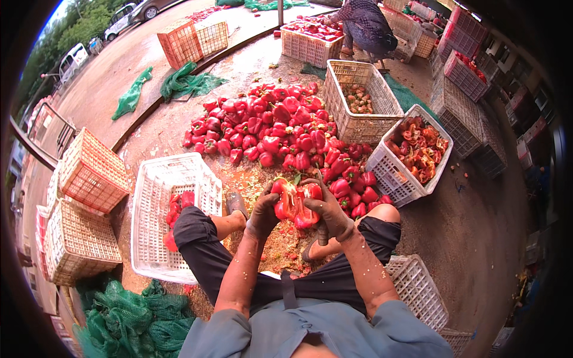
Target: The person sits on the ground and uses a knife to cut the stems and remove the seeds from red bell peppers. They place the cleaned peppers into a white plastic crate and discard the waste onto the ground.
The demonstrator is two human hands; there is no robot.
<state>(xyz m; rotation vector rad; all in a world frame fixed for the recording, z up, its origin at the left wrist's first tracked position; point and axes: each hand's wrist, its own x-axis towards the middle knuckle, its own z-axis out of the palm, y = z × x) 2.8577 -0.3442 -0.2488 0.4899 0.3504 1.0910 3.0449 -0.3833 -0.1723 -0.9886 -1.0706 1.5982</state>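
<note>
Between my two gloved hands is a red bell pepper (293, 203), split wide with its pale inner ribs showing. My left hand (263, 212) grips its left side, and my right hand (329, 210) grips the right side. Something thin may be tucked in the right fingers, but I cannot tell what. Beyond my hands spreads a big pile of whole red bell peppers (268, 121). A white plastic crate (143, 215) by my left knee holds a few red pepper pieces (173, 210). Seeds and scraps (282, 250) cover the ground between my feet.
At right, one crate (394, 190) holds opened peppers (416, 147); another (344, 114) holds pepper cores (357, 99). Stacked crates (94, 172) stand left, above green netting (134, 317). A crate (418, 286) lies behind my right knee. A person (367, 27) bends near a full crate (309, 47).
</note>
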